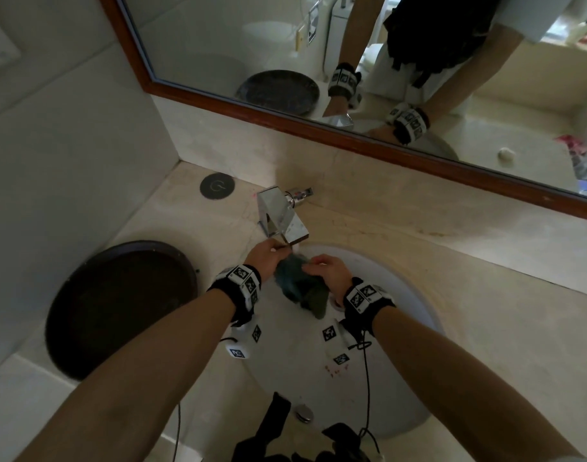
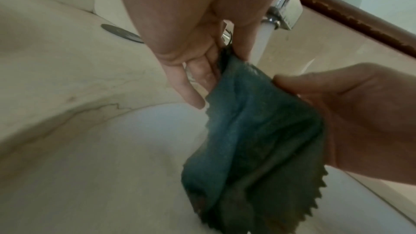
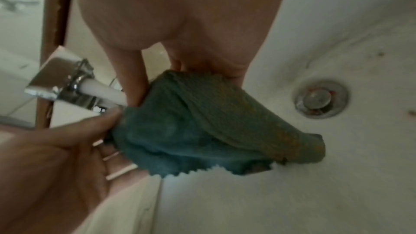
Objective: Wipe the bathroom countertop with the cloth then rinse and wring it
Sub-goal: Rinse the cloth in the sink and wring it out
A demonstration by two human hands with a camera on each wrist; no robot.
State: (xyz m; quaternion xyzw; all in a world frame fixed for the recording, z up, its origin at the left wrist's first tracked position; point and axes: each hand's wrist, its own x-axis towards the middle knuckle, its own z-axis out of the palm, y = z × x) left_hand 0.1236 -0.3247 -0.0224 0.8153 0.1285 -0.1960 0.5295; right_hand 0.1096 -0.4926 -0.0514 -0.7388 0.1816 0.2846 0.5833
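A wet teal cloth (image 1: 298, 288) hangs bunched between both hands over the white sink basin (image 1: 395, 331), right under the chrome faucet (image 1: 282, 218). A white stream of water (image 2: 265, 42) runs from the spout onto the cloth's top. My left hand (image 1: 274, 254) pinches the upper corner of the cloth (image 2: 258, 131) between thumb and fingers (image 2: 227, 56). My right hand (image 1: 316, 265) grips the other side; in the right wrist view its thumb (image 3: 135, 86) presses the cloth (image 3: 202, 122) and its fingers are hidden behind the fabric.
A round dark tray (image 1: 118, 305) lies on the beige countertop (image 1: 485, 271) left of the basin. A small black disc (image 1: 217, 185) sits in the back corner. The chrome drain (image 3: 319, 99) is in the basin floor. A wood-framed mirror (image 1: 352, 135) runs along the back wall.
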